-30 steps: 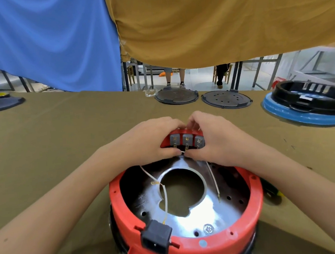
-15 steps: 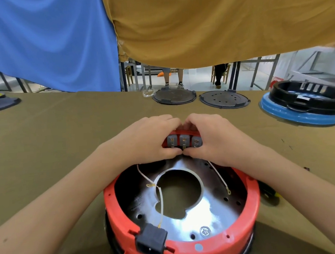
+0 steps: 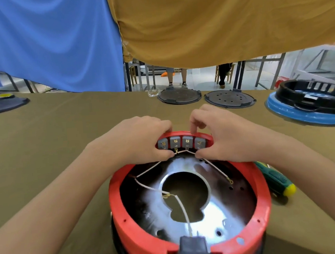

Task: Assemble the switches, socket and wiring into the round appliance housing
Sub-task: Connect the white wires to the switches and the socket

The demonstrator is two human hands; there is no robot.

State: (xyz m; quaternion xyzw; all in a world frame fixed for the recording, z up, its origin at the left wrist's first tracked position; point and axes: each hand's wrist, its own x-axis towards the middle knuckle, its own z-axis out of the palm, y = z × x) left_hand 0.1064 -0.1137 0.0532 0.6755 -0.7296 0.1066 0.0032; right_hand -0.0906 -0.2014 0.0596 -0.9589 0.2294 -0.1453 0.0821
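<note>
The round red housing [image 3: 127, 223] lies open side up in front of me, with a shiny metal plate [image 3: 223, 213] inside. A red switch panel [image 3: 182, 142] carrying several grey switches sits at the housing's far rim. My left hand [image 3: 142, 140] grips the panel's left end, thumb under it. My right hand [image 3: 220, 137] grips the right end, with a finger curled over the top edge. White wires [image 3: 182, 206] run from the switches across the plate to the black socket [image 3: 193, 249] at the near rim.
A green and yellow screwdriver [image 3: 276, 181] lies right of the housing. Two dark round lids [image 3: 179, 96] rest at the table's far edge. A black housing on a blue base [image 3: 307, 114] stands far right. Another dark lid [image 3: 4, 104] is far left.
The hands have spread apart along the panel, showing a fourth switch. The white wire from the switches now stretches tight to the left. The camera has drawn nearer the housing.
</note>
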